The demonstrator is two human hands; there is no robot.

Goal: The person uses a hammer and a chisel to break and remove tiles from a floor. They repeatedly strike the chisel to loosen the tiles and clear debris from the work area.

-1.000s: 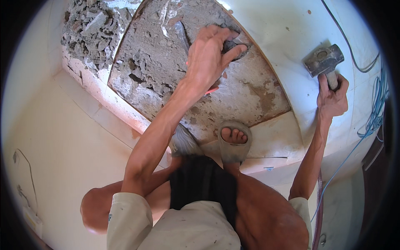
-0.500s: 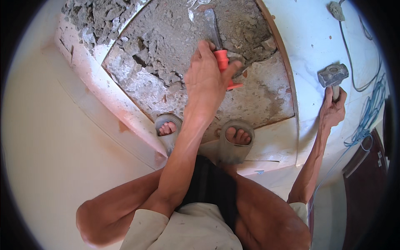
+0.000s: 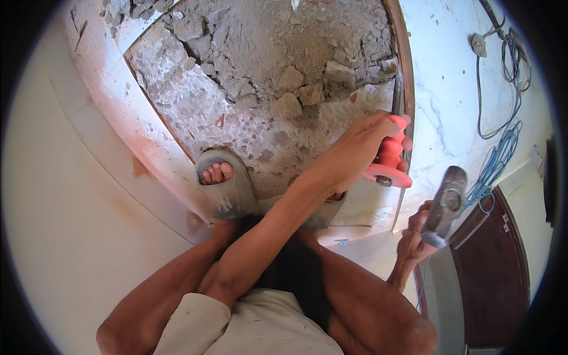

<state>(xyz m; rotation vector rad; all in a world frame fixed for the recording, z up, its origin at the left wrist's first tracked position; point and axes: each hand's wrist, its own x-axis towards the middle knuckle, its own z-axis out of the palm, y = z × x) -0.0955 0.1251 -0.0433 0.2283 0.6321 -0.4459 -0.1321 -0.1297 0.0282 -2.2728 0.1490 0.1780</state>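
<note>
My left hand [image 3: 374, 131] is wrapped round the red-orange guarded grip of a cold chisel [image 3: 390, 152]. The chisel's dark blade points away from me, its tip beside the brown strip [image 3: 407, 89] at the right edge of the broken floor patch. Toward me, the round guard and the struck end face my right side. My right hand [image 3: 416, 232] grips a club hammer [image 3: 447, 204] by its handle, which the heavy grey head mostly hides. The raised head is apart from the chisel.
Broken mortar lumps [image 3: 287, 105] and grey rubble lie over the rough patch [image 3: 260, 130]. My sandalled left foot [image 3: 219, 171] rests at its near edge. A dark cable [image 3: 480, 112], a blue cord bundle [image 3: 496, 154] and a dark red door [image 3: 494, 260] are at the right.
My left hand has carried the chisel right and nearer, from the rubble to the brown strip. The hammer has come closer to me and up, its head turned. The view has shifted a little.
</note>
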